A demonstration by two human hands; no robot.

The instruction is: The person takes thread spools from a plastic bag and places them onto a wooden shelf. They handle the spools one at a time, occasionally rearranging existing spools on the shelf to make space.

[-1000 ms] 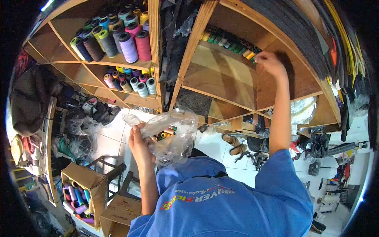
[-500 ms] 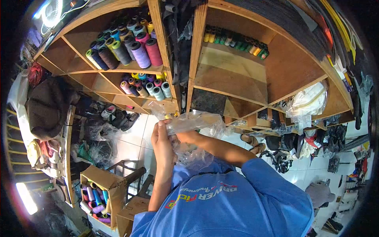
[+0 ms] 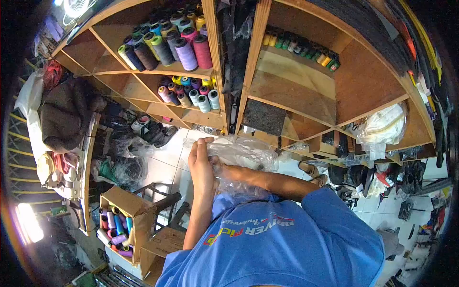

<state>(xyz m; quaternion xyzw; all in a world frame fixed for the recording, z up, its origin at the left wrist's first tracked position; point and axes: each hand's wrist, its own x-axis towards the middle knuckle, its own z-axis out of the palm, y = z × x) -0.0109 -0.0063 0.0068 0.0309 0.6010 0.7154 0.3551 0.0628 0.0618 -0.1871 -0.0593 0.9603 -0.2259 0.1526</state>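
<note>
A crumpled clear plastic bag [image 3: 251, 149] is held in front of my chest, above the floor. My left hand [image 3: 202, 165] has its fingers wrapped on the bag's left end, with the thumb side facing up. Close beside it, my right hand [image 3: 224, 171] reaches across from the right and grips the plastic too; folds of the bag and the left hand partly hide its fingers. More clear plastic bunches up below the right wrist, against the blue shirt [image 3: 267, 239]. I cannot make out anything inside the bag.
Wooden shelves [image 3: 253, 62] stand ahead, holding many thread cones [image 3: 184, 53] and a row of small spools [image 3: 306, 50]. A cardboard box [image 3: 136, 205] of thread cones sits lower left, near a dark stool frame [image 3: 162, 203]. Sandals [image 3: 313, 173] and bagged items [image 3: 382, 126] lie right.
The bag, smooth and stretched lengthwise before, is now more crumpled and spread. My hands remain together on it. The view has shifted slightly, so the shelves appear further right and higher.
</note>
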